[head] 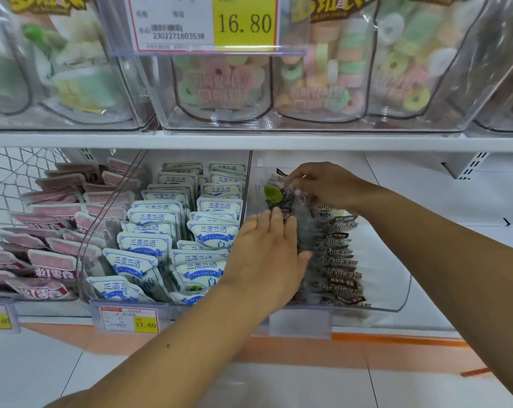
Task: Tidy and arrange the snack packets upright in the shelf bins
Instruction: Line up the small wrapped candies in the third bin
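L to R: pink packets (52, 260) lie jumbled in wire basket (10, 172); white-blue packets (161, 231) stand in rows in mid clear bin (102, 219). Your L hand (267, 254), fingers straight, presses flat on dark packets (337, 260) in R clear bin (396, 295). Your R hand (323, 184), fingers curled, pinches rear dark packet (278, 198) at bin's back.

left hand (267, 260): bare | right hand (328, 187): bare | left forearm (175, 337): small dark mole

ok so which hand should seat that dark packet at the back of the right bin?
Right. The right hand pinches the dark packet at the back of the clear bin; the left hand lies flat on the packet row, likely steadying it.
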{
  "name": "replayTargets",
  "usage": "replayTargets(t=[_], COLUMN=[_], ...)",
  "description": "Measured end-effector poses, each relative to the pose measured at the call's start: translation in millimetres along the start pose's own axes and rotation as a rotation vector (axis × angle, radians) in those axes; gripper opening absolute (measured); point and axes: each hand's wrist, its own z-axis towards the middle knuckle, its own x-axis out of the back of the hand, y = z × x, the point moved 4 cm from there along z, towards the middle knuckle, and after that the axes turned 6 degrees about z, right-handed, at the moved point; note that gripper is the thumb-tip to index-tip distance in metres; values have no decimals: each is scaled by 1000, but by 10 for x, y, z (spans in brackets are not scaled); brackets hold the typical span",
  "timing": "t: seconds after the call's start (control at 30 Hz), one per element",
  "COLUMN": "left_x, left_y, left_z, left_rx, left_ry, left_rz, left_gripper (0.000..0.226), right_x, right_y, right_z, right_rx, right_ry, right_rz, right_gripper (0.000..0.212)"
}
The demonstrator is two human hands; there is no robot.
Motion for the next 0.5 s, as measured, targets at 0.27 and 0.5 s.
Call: replayTargets(t=[0.27,0.5], left_x=[254,212], left_y=[-176,-455], left_z=[-112,-107], left_rx=[78,251], left_ry=[394,298], left_rz=[-515,-793], left_gripper=[62,86], right_x=[229,160], right_y=[-125,-54], right_z=[-238,-748], right_rx=[-45,-35], right_ry=[272,277], right_rz=[346,801], right_gripper=[22,13])
